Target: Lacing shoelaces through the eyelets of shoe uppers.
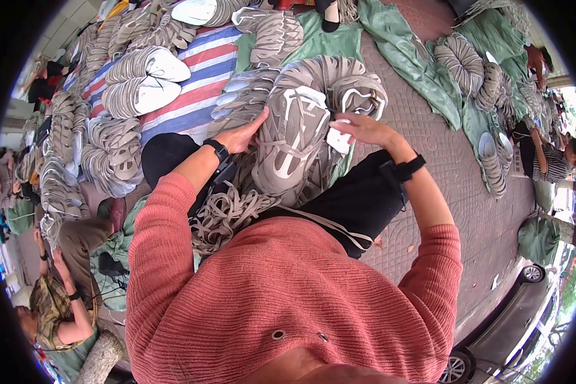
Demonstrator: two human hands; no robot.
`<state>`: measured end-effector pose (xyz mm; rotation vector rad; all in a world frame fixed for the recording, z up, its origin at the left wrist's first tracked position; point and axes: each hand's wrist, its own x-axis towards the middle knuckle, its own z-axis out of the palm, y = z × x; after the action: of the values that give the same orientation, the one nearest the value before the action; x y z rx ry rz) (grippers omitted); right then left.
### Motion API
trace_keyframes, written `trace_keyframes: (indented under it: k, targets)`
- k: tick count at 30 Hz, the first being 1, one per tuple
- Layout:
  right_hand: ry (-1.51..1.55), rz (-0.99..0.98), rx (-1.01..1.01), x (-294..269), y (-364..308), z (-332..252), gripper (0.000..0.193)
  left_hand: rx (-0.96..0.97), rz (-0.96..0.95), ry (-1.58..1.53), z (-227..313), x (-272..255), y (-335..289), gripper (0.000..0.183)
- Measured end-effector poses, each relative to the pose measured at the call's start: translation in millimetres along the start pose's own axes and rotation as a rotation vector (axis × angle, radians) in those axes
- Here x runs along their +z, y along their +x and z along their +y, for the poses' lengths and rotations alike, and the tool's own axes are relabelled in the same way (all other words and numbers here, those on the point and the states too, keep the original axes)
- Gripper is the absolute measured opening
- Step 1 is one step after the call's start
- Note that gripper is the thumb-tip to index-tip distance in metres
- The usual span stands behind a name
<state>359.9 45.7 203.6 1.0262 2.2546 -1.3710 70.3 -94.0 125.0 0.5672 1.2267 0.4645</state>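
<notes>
A bundle of grey-beige shoe uppers curves over my lap, and the front shoe upper faces me, toe downward. A flat beige lace runs loosely over its front, beneath the pale tongue. My left hand grips the left edge of this upper, the fingertips partly hidden behind it. At its upper right, my right hand has thumb and fingers pinched together beside the collar. What the pinch holds is too small to tell. Just below those fingers shows a white piece. A tangled bunch of beige shoelaces lies against my left thigh.
More bundles of uppers lie on a striped sheet to the far left. Green sheeting with further bundles spreads over the paving at right. A co-worker sits at lower left. A parked car stands at lower right.
</notes>
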Motion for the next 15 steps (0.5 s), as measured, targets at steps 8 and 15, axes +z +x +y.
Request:
trace_keyframes:
  k: [8,15]
  targets:
    - [0.388,0.15,0.09,37,40,-32,0.108,0.105,-0.051,-0.179,0,16,-2,0.114]
    - [0.547,0.204,-0.006,-14,24,-74,0.099,0.298,0.079,-0.204,51,37,-39,0.112]
